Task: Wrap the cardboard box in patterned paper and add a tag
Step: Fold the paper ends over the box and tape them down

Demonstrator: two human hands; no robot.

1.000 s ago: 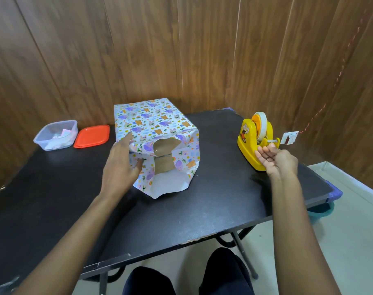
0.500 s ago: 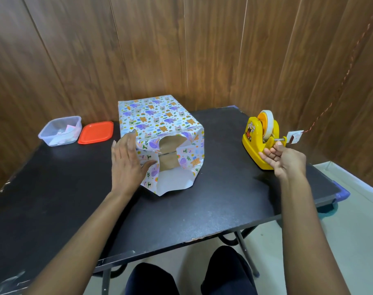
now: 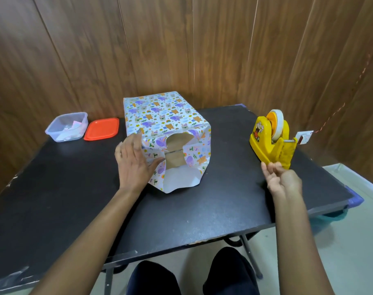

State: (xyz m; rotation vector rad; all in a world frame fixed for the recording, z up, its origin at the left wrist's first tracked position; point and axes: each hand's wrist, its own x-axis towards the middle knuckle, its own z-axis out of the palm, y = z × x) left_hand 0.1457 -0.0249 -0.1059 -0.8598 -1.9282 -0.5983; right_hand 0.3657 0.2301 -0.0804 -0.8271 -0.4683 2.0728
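The cardboard box point(image 3: 176, 150) stands on the black table point(image 3: 202, 213), covered in animal-patterned paper point(image 3: 164, 116). Its near end is still open, so brown cardboard shows between the loose flaps. My left hand point(image 3: 134, 165) lies flat and presses the left flap against that end. My right hand point(image 3: 283, 182) is just in front of the yellow tape dispenser point(image 3: 264, 137), its fingertips pinching a clear strip of tape point(image 3: 287, 155) drawn out from the cutter; this area is blurred. A small white tag point(image 3: 304, 137) on a red string sits beside the dispenser.
A clear plastic container point(image 3: 66, 126) with paper bits and its orange lid point(image 3: 101, 129) sit at the back left. Wooden wall panels close the back and right sides. The table's near edge is over my knees, and a blue bin point(image 3: 355, 200) shows below its right corner.
My right hand has drawn back from the dispenser's cutter toward me, with a strip of tape coming along. My left hand stays on the left flap.
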